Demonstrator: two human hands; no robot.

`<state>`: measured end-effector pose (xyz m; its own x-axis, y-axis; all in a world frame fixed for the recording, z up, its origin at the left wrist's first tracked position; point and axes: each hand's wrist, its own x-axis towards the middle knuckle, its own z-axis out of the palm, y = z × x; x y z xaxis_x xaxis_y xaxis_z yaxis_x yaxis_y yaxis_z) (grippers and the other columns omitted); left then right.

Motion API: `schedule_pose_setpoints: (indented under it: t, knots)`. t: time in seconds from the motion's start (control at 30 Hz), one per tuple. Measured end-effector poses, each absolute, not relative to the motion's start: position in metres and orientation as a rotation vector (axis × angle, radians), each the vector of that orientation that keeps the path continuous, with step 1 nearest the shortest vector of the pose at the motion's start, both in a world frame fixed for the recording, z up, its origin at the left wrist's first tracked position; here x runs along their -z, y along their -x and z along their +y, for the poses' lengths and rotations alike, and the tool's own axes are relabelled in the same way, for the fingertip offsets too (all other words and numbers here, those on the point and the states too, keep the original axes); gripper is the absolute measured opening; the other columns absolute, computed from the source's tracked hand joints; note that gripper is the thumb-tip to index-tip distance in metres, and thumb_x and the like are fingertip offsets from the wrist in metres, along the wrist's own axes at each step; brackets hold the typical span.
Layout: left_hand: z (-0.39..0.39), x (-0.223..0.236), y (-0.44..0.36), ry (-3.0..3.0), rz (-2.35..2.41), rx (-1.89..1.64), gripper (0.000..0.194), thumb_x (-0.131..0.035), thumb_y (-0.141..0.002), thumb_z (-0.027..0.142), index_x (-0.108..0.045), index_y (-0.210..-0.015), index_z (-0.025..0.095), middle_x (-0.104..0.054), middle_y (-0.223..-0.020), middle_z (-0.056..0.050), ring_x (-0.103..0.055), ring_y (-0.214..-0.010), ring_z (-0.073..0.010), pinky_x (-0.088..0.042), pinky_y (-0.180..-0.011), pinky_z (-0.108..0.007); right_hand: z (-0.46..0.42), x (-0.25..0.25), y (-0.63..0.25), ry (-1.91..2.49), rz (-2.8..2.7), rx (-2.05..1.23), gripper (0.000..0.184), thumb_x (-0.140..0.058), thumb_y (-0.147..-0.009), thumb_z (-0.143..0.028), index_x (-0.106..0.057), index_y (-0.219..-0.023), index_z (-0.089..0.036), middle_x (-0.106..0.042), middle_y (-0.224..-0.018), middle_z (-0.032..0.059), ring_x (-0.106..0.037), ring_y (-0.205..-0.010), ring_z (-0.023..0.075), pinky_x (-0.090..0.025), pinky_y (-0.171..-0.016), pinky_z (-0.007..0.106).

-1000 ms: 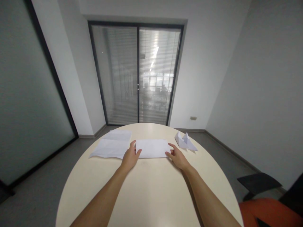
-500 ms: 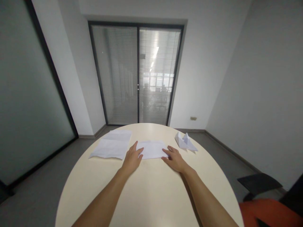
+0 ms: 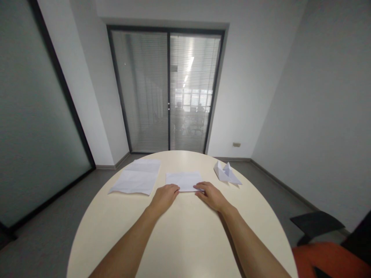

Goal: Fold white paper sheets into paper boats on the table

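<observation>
A folded white sheet of paper (image 3: pixel 183 178) lies at the middle of the table, its long near edge facing me. My left hand (image 3: pixel 165 196) is closed at the near left corner, with fingers together over the edge. At the near right corner, my right hand (image 3: pixel 211 195) has its fingertips on top of the paper and the thumb at the edge, gripping it there. The fingers partly cover both near corners.
Larger white paper sheets (image 3: pixel 136 176) lie at the left of the round cream table (image 3: pixel 179 239). A folded paper boat (image 3: pixel 227 174) stands at the right. An orange chair (image 3: pixel 327 256) with a black armrest is beside the table at lower right.
My left hand has drawn back from the paper's left side to its near edge, and its spread fingers have closed. The right hand has shifted slightly left, its fingers nearer together.
</observation>
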<state>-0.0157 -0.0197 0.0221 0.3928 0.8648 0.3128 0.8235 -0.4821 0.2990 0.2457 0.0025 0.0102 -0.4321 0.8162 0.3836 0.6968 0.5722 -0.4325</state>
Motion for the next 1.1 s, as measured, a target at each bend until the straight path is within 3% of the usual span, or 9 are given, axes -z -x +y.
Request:
schedule_pose_setpoints:
  t: [0.1,0.27,0.4,0.53,0.67,0.77,0.87,1.0,1.1]
  knots:
    - [-0.022,-0.029,0.013,-2.575,1.613,-0.641,0.029,-0.043,-0.099,0.025,-0.071,-0.104,0.022,-0.074,-0.103,-0.008,-0.068,-0.099,-0.0245,-0.05,-0.086,-0.034,0.001,-0.014,-0.244,1.166,-2.243,-0.232,0.03,-0.061,-0.09,-0.033,-0.073,-0.116,-0.025,-0.071,-0.118,0.009,-0.061,-0.111,0.0263,-0.047,-0.099,0.041]
    - [-0.021,-0.027,0.013,-2.59,1.592,-0.752,0.028,-0.042,-0.099,0.024,-0.07,-0.103,0.023,-0.073,-0.102,-0.006,-0.067,-0.099,-0.0223,-0.05,-0.088,-0.033,0.0,-0.02,-0.242,1.1,-2.264,-0.174,0.025,-0.052,-0.095,-0.029,-0.075,-0.106,-0.025,-0.073,-0.108,0.0069,-0.063,-0.103,0.0239,-0.049,-0.094,0.039]
    - [-0.015,-0.014,0.015,-2.55,1.593,-0.977,0.029,-0.053,-0.094,0.03,-0.065,-0.119,0.021,-0.059,-0.137,-0.012,-0.051,-0.129,-0.0281,-0.04,-0.109,-0.042,0.002,-0.016,-0.243,1.146,-2.205,-0.139,0.027,-0.053,-0.094,-0.032,-0.071,-0.114,-0.024,-0.067,-0.121,0.0101,-0.059,-0.114,0.0259,-0.046,-0.102,0.043]
    - [-0.008,-0.001,0.017,-2.29,1.742,-1.142,0.056,-0.059,-0.089,0.034,-0.046,-0.142,0.017,-0.034,-0.157,-0.016,-0.037,-0.142,-0.0305,-0.035,-0.115,-0.044,0.007,-0.007,-0.246,1.232,-2.064,-0.173,0.053,-0.064,-0.087,-0.036,-0.055,-0.137,-0.024,-0.042,-0.152,0.0128,-0.042,-0.138,0.0293,-0.034,-0.115,0.048]
    - [-0.002,0.004,0.016,-1.938,1.818,-1.214,0.084,-0.066,-0.083,0.036,-0.023,-0.153,0.016,-0.037,-0.155,-0.019,-0.044,-0.138,-0.0302,-0.04,-0.11,-0.041,0.011,-0.001,-0.246,1.298,-1.899,-0.334,0.098,-0.076,-0.075,-0.037,-0.023,-0.156,-0.023,-0.022,-0.162,0.0154,-0.027,-0.147,0.0308,-0.029,-0.117,0.049]
    - [0.001,0.002,0.017,-1.751,1.811,-1.165,0.092,-0.07,-0.079,0.034,-0.019,-0.153,0.016,-0.051,-0.144,-0.019,-0.057,-0.126,-0.0287,-0.045,-0.102,-0.037,0.012,0.001,-0.248,1.373,-1.84,-0.51,0.115,-0.079,-0.07,-0.036,-0.007,-0.159,-0.021,-0.044,-0.15,0.0187,-0.046,-0.135,0.0323,-0.037,-0.111,0.05]
    - [0.002,-0.002,0.019,-1.696,1.837,-1.099,0.093,-0.072,-0.078,0.033,-0.02,-0.153,0.012,-0.062,-0.129,-0.019,-0.062,-0.116,-0.028,-0.046,-0.097,-0.036,0.014,0.003,-0.252,1.421,-1.79,-0.615,0.107,-0.076,-0.073,-0.034,-0.013,-0.158,-0.02,-0.066,-0.123,0.0137,-0.064,-0.11,0.0289,-0.047,-0.099,0.047]
    - [0.005,-0.004,0.023,-1.725,1.74,-1.176,0.085,-0.071,-0.077,0.028,-0.029,-0.149,0.011,-0.067,-0.121,-0.017,-0.063,-0.113,-0.0273,-0.045,-0.098,-0.037,0.02,0.007,-0.255,1.323,-1.664,-0.629,0.091,-0.075,-0.074,-0.035,-0.03,-0.152,-0.02,-0.069,-0.111,0.0108,-0.067,-0.098,0.0257,-0.051,-0.092,0.044]
    - [0.008,-0.003,0.026,-1.719,1.521,-1.322,0.066,-0.066,-0.078,0.022,-0.043,-0.139,0.013,-0.07,-0.119,-0.015,-0.065,-0.11,-0.0251,-0.047,-0.096,-0.037,0.025,0.007,-0.254,1.19,-1.557,-0.687,0.086,-0.076,-0.074,-0.038,-0.037,-0.148,-0.019,-0.07,-0.112,0.0122,-0.067,-0.098,0.0258,-0.052,-0.091,0.044]
